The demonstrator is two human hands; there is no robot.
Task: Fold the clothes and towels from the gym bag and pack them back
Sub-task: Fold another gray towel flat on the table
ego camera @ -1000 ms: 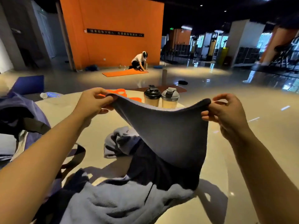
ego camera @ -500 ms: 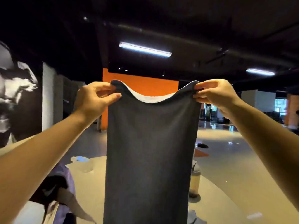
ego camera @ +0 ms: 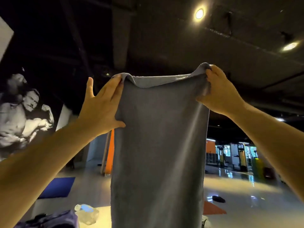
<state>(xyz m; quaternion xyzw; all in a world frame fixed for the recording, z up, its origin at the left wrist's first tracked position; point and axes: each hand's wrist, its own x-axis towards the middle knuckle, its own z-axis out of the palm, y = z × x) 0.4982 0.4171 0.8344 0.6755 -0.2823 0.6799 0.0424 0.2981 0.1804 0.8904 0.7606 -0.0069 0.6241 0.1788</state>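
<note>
Overhead, left hand (ego camera: pixel 100 106) and right hand (ego camera: pixel 218 91) pinching towel (ego camera: pixel 159 145) corners

Both forearms bare; no sleeves, watch, rings or gloves visible.

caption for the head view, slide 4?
Both hands, left and right, hold a grey towel up by its top corners, hanging lengthwise.

- One grey towel (ego camera: pixel 159 145), hanging at the centre.
- Two hands: left hand (ego camera: pixel 100 106) at 9 o'clock, right hand (ego camera: pixel 218 91) at 2 o'clock.
- One plastic water bottle (ego camera: pixel 86 213) at 7 o'clock.
- One purple bag (ego camera: pixel 52 219) at 7 o'clock.
- One blue mat (ego camera: pixel 57 186) at 8 o'clock.
- Two round ceiling lights (ego camera: pixel 199 14) at 1 o'clock.
</note>
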